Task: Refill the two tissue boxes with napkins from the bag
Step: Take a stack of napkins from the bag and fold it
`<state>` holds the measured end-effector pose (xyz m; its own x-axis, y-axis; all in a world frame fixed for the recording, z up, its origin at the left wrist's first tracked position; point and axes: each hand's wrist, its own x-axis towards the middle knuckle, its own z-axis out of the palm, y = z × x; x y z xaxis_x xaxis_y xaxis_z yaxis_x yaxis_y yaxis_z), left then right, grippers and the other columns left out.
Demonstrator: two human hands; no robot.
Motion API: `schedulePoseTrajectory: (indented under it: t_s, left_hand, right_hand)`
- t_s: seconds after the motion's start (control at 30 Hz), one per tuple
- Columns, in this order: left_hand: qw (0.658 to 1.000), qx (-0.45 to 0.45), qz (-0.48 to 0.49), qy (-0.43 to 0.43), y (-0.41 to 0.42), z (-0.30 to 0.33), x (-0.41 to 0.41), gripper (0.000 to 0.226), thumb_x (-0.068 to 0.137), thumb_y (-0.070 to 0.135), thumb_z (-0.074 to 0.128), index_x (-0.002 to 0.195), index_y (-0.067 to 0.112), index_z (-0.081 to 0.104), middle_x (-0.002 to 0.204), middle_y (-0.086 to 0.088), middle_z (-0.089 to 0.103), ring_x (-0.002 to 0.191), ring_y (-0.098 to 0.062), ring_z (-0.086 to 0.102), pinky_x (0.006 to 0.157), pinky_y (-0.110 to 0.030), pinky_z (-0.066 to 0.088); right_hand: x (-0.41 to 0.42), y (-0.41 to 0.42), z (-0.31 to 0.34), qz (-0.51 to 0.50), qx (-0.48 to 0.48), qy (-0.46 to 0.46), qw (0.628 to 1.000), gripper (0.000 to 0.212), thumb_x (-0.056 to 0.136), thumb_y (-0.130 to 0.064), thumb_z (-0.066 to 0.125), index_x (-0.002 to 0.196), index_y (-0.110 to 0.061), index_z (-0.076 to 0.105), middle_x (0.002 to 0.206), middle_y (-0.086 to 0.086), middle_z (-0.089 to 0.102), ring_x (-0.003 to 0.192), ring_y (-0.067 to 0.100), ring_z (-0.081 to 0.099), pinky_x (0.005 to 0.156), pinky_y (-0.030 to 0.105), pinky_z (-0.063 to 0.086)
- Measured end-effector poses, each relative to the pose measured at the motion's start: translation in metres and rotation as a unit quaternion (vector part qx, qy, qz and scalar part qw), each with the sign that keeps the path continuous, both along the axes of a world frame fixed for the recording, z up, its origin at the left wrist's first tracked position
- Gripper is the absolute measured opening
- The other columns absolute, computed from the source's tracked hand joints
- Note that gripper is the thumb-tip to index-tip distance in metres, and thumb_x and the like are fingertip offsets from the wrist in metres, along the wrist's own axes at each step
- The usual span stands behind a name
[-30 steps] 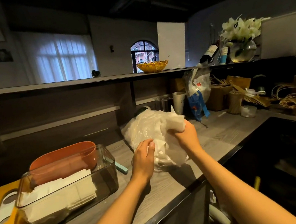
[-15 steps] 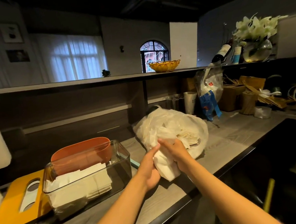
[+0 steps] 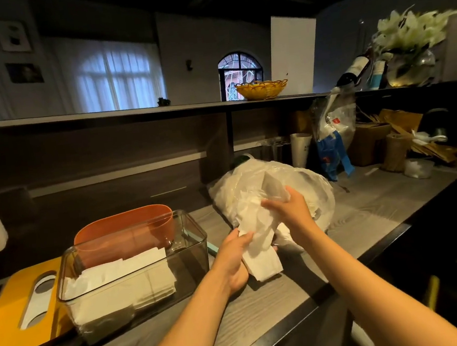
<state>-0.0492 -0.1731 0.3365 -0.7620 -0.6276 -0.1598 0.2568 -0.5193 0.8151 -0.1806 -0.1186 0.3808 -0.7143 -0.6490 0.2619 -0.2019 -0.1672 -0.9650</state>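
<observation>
A crumpled clear plastic bag full of white napkins lies on the grey counter. My left hand grips a folded stack of napkins just outside the bag's mouth. My right hand reaches into the bag's opening and holds plastic and napkins there. To the left stands a clear tissue box, partly filled with white napkins. Behind it sits an orange tissue box; its inside is hidden.
A yellow lid with an oval slot lies left of the clear box. A dark sink opens at the right. Paper bags, cups and a blue-and-white bag crowd the back right. A shelf runs above.
The napkin stack has come out of the bag toward the counter's front edge into my left hand. My right hand went back up into the bag's mouth. The camera turned slightly.
</observation>
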Motion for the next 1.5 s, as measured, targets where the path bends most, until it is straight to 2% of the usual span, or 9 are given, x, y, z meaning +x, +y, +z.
schedulePoseTrajectory:
  t_s: [0.17,0.37,0.53,0.67,0.8,1.0,1.13,1.23,1.5]
  left_hand:
    - [0.999,0.047,-0.011,0.013,-0.003,0.0,0.0,0.023,0.103,0.008,0.045,0.121,0.017,0.057,0.122,-0.019,0.066,0.103,-0.042,0.066,0.082,-0.052,0.057]
    - [0.999,0.042,-0.016,-0.011,-0.007,-0.006,-0.002,0.042,0.095,0.026,0.063,0.132,0.008,0.057,0.121,-0.021,0.068,0.115,-0.038,0.063,0.106,-0.057,0.044]
    - [1.0,-0.004,0.001,-0.024,-0.007,-0.01,-0.005,0.036,0.097,0.013,0.06,0.133,0.008,0.056,0.118,-0.02,0.069,0.109,-0.037,0.066,0.099,-0.057,0.05]
    - [0.999,-0.011,0.01,-0.028,-0.006,-0.008,-0.005,0.032,0.098,0.006,0.057,0.13,0.01,0.057,0.117,-0.02,0.069,0.106,-0.036,0.067,0.095,-0.055,0.053]
    - [0.999,-0.001,0.023,-0.039,-0.008,-0.008,-0.004,0.033,0.099,0.007,0.056,0.131,0.01,0.056,0.119,-0.019,0.068,0.103,-0.035,0.068,0.085,-0.05,0.056]
    - [0.998,0.053,0.021,-0.006,-0.005,-0.004,0.001,0.021,0.102,0.018,0.051,0.119,0.008,0.059,0.105,-0.018,0.069,0.094,-0.032,0.066,0.085,-0.047,0.052]
    - [0.996,0.082,0.007,0.038,-0.004,-0.001,0.005,0.031,0.101,0.038,0.05,0.108,0.01,0.062,0.092,-0.018,0.074,0.093,-0.034,0.066,0.091,-0.048,0.05]
    - [0.998,0.058,0.015,0.024,-0.003,-0.002,0.005,0.033,0.098,0.031,0.058,0.123,0.011,0.06,0.11,-0.021,0.072,0.103,-0.037,0.067,0.092,-0.051,0.053]
    - [0.999,0.015,0.052,0.004,0.0,-0.003,0.0,0.038,0.1,0.0,0.048,0.136,0.011,0.053,0.124,-0.019,0.065,0.1,-0.033,0.066,0.084,-0.049,0.054]
  right_hand:
    - [-0.005,0.007,0.015,0.018,-0.019,-0.004,1.0,0.017,0.087,-0.003,0.066,0.092,-0.019,0.061,0.09,0.004,0.06,0.085,0.017,0.057,0.069,0.025,0.048]
    - [0.001,0.008,0.001,0.073,0.095,-0.037,0.992,0.01,0.09,-0.007,0.065,0.099,-0.007,0.062,0.095,0.011,0.064,0.085,0.021,0.063,0.075,0.031,0.053]
    - [0.003,0.011,-0.003,0.089,0.133,-0.024,0.987,0.028,0.087,-0.027,0.072,0.108,-0.011,0.063,0.1,0.003,0.068,0.093,0.017,0.066,0.081,0.03,0.054]
    - [0.003,0.01,-0.001,0.113,0.118,-0.137,0.977,0.073,0.075,-0.056,0.074,0.13,-0.015,0.047,0.124,0.003,0.059,0.114,0.024,0.059,0.1,0.045,0.049]
    - [0.005,0.016,0.01,-0.042,0.047,-0.068,0.996,0.009,0.093,-0.025,0.063,0.092,-0.016,0.061,0.101,0.008,0.064,0.085,0.017,0.06,0.074,0.029,0.051]
    - [0.009,0.041,0.043,0.077,-0.047,-0.077,0.993,0.017,0.089,-0.017,0.066,0.104,-0.02,0.059,0.102,0.0,0.061,0.09,0.016,0.058,0.076,0.029,0.049]
    - [0.023,0.034,0.026,0.109,0.107,-0.023,0.988,0.036,0.086,-0.026,0.071,0.116,-0.01,0.058,0.112,0.007,0.059,0.091,0.018,0.057,0.067,0.024,0.048]
    - [0.027,0.027,0.004,0.061,0.189,0.004,0.98,0.042,0.086,-0.027,0.073,0.123,-0.014,0.058,0.113,0.0,0.058,0.099,0.018,0.057,0.07,0.031,0.054]
    - [0.018,0.044,0.013,-0.025,0.04,0.054,0.997,0.005,0.086,-0.005,0.069,0.085,-0.009,0.072,0.079,0.006,0.069,0.067,0.011,0.059,0.057,0.019,0.045]
